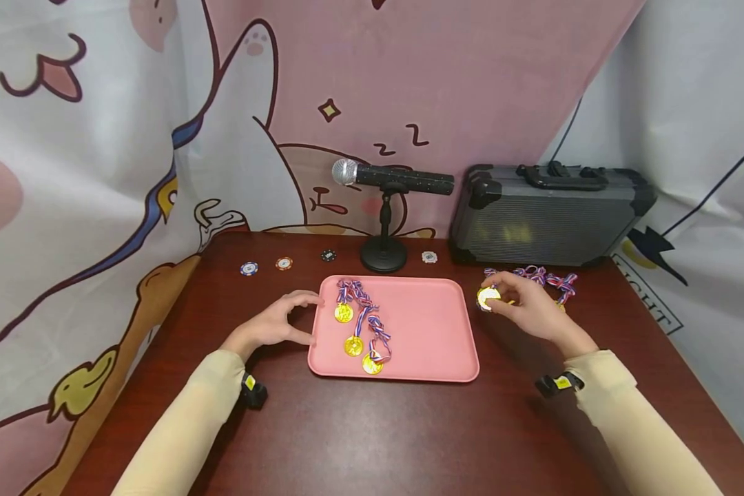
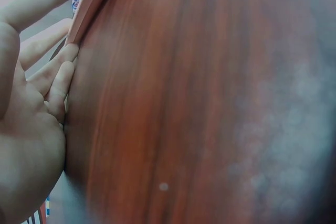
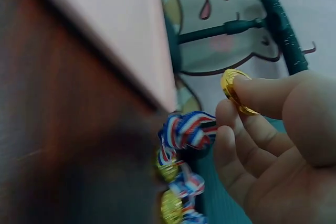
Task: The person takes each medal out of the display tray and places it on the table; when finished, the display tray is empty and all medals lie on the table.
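Medal lifted right of the pink tray (image 1: 434, 324)
Right hand (image 1: 530, 310) pinches a gold medal (image 1: 488, 297); left hand (image 1: 275, 324), fingers relaxed, touches the tray's left rim.

The pink cartoon backdrop cloth (image 1: 446, 76) is showing two small dark "z" letters above the microphone. The white cloth at the right (image 1: 654, 303) is bearing sideways capitals, apparently "IGHT".

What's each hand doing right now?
Left hand: open, fingers on the pink tray edge.
Right hand: pinching a gold medal.
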Tool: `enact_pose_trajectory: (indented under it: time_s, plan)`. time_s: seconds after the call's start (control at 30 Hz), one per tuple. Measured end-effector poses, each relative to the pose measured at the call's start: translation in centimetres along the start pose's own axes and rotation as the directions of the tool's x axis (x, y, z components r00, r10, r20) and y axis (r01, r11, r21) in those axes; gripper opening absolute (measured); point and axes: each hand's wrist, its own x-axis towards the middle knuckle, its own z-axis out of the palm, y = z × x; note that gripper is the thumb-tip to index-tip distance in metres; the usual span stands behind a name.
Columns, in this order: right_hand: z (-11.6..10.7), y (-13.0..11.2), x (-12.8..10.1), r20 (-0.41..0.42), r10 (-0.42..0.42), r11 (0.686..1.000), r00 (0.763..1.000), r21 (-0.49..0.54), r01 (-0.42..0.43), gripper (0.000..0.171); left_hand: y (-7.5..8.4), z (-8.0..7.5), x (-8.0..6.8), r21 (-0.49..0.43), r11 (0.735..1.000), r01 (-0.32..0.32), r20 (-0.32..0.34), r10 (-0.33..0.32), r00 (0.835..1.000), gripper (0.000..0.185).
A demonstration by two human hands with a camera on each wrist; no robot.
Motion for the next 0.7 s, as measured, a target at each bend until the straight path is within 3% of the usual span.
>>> enact_pose_trajectory:
  time_s: [0.33,0.7]
  plan:
    - [1.9,2.2,-2.5,0.077,-0.036,0.997,0.996,-0.070,0.042,0.031,0.0,0.0,0.0,0.013,1.000,-0.008,-0.001,0.008,1.000,0.076]
    - [1.8,2.9,-3.6,0.105,-0.039,0.983,0.994,-0.177,0.057,0.042,0.2,0.0,0.0,0.003,1.000,-0.006,-0.003,0.006,1.000,0.075]
